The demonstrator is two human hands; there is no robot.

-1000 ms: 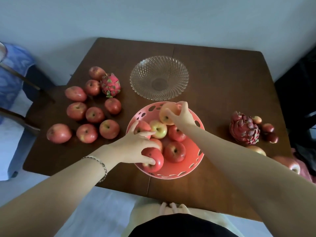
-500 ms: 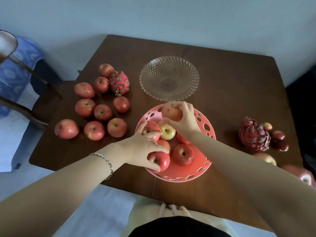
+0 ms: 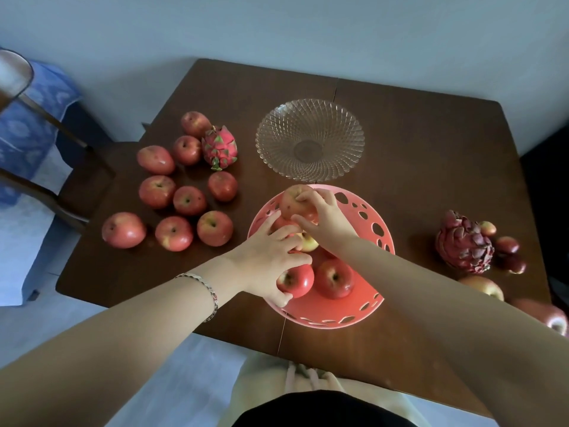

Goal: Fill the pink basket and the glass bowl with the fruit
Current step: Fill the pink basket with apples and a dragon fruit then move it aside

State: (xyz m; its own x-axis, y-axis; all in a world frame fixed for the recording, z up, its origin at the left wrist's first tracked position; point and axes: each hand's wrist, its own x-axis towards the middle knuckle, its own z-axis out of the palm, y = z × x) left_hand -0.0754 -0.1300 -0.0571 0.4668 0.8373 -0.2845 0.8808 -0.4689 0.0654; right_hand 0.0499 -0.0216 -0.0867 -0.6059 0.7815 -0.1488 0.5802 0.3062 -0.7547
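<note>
Head view: pink basket at centre frame, glass bowl empty above it. Left hand clasps a red apple; right hand grips a paler apple. Seat both low before letting go, or they may roll.

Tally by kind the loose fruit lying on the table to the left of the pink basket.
Apples: 9
Dragon fruit: 1
Total: 10
</note>
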